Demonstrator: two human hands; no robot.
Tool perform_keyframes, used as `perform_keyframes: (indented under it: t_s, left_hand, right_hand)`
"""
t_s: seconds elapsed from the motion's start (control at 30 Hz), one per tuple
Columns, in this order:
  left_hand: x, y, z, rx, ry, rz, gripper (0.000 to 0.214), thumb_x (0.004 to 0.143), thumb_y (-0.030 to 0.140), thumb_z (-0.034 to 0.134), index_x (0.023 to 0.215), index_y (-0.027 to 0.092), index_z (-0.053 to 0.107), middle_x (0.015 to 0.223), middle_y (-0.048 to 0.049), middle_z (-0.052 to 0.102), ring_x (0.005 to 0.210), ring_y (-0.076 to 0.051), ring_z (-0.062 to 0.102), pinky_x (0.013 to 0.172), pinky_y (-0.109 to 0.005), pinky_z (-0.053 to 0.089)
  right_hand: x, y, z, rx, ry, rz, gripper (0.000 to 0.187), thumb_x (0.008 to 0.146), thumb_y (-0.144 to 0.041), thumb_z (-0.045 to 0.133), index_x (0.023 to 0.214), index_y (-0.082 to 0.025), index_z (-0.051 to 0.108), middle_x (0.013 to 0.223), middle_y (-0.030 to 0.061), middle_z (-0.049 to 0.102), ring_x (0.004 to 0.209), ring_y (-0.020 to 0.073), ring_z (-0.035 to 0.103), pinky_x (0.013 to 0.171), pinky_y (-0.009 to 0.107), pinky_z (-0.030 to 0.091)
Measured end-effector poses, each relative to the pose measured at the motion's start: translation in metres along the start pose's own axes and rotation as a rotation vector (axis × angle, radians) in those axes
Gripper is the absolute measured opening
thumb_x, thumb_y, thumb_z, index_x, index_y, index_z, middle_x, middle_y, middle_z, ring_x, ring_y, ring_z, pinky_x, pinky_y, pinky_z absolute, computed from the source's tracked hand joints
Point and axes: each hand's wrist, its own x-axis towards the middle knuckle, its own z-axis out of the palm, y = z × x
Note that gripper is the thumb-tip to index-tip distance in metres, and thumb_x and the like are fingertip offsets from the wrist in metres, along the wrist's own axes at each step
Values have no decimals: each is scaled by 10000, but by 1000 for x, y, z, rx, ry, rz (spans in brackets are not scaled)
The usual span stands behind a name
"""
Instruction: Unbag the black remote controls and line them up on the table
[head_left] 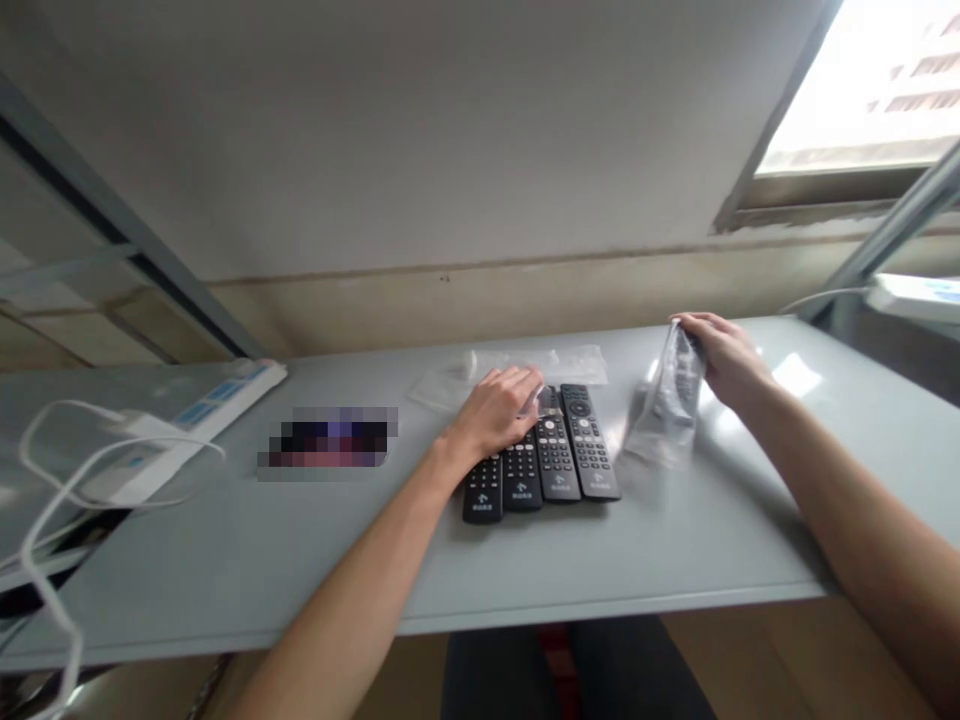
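Several black remote controls [556, 455] lie side by side on the grey table, their keys facing up. My left hand [496, 412] is over the upper part of the left ones, its fingers curled closed around a small shiny, pale item that I cannot make out. To the right of the row, my right hand [724, 352] pinches the top of a clear plastic bag [670, 395], which stands upright with its lower end at the tabletop. Something dark shows through the bag, but its kind is unclear. Behind the remotes lies flat clear plastic wrapping [577, 362].
A white power strip [229, 393] with white cables [45, 570] lies at the left of the table [300, 560]. Nearer the middle is a blurred-out dark object [330, 440]. A wall stands behind, and a white device [919, 297] sits at the far right.
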Motion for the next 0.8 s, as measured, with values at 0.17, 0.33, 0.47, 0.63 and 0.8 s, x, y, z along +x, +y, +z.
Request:
perform_keyframes:
  t_s: [0.17, 0.33, 0.47, 0.63, 0.8]
  left_hand:
    - [1, 0, 0, -36, -5, -17, 146, 972, 167, 566, 1096, 166, 644, 1073, -98, 721, 1011, -232, 666, 954, -403, 510]
    - [2, 1, -1, -43, -8, -19, 114, 967, 151, 571, 1049, 166, 647, 1016, -85, 711, 969, -222, 665, 941, -401, 520]
    - [3, 2, -2, -51, 3, -23, 104, 968, 148, 566, 1036, 176, 640, 997, -72, 703, 933, -212, 660, 915, -389, 527]
    - [3, 2, -3, -58, -2, -23, 127, 964, 153, 558, 1054, 170, 646, 995, -79, 699, 919, -221, 656, 913, -409, 531]
    - [2, 0, 0, -66, 7, -22, 139, 968, 161, 550, 1067, 181, 646, 987, -72, 698, 916, -214, 655, 924, -403, 524]
  right_hand:
    - [9, 11, -8, -125, -19, -13, 255, 878, -427, 798, 979, -221, 687, 745, 6, 632, 589, 140, 550, 522, 261, 444]
    - [17, 19, -17, -289, 28, -62, 415, 818, -536, 841, 989, -207, 656, 755, 32, 657, 620, 161, 578, 535, 277, 451]
    - [20, 26, -13, -455, -75, -192, 385, 811, -485, 822, 1027, -209, 662, 724, 27, 658, 621, 174, 560, 548, 288, 432]
    - [21, 32, -6, -619, -311, -350, 345, 865, -524, 726, 1016, -215, 717, 676, 15, 621, 610, 167, 522, 561, 287, 398]
    - [31, 37, -13, -544, -53, -298, 274, 849, -476, 732, 942, -220, 705, 716, 42, 648, 627, 189, 559, 541, 302, 412]
